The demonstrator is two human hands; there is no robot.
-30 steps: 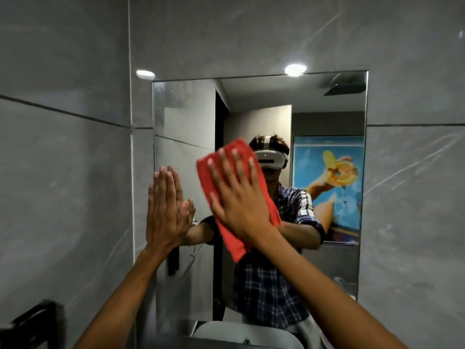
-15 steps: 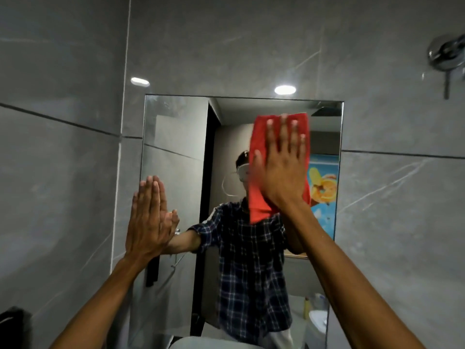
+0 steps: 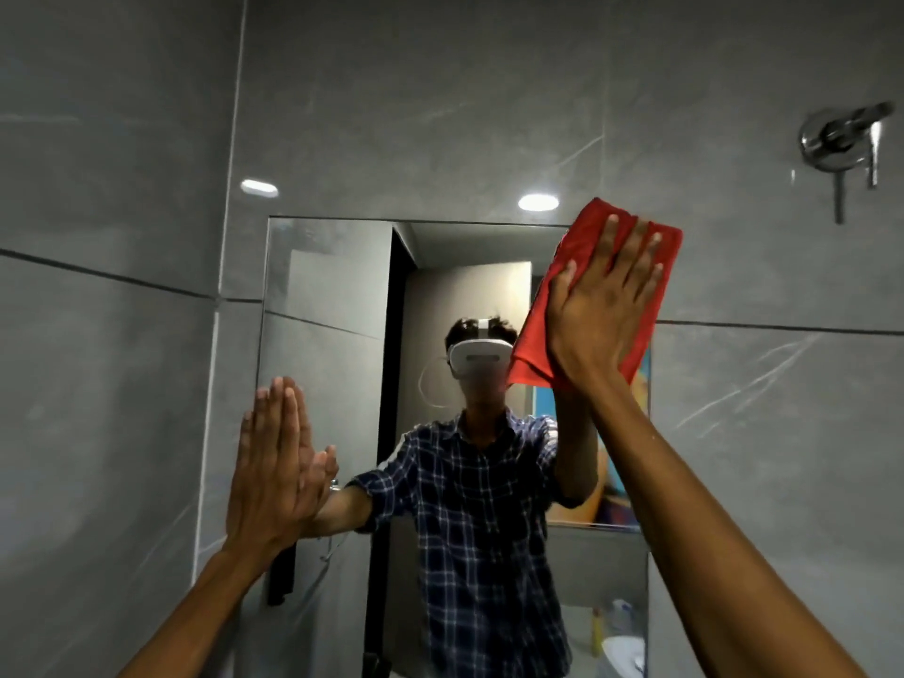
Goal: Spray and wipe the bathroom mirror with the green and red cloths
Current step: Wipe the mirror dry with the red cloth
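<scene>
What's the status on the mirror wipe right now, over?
Right hand flat, pressing red cloth on mirror's top right corner. Left hand open, bare, flat on mirror's left edge. Green cloth not in view. Nothing in the way.

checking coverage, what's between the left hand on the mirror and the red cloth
In the head view, only bare mirror glass lies between the left hand and the red cloth under the right hand; it shows the person's reflection, no other object.

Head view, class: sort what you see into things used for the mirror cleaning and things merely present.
In use:
- rectangular frameless wall mirror
- red folded cloth, pressed flat under the right hand
- left hand, palm flat at the mirror's left edge

Merely present:
- chrome wall tap
- grey marbled wall tiles
</scene>
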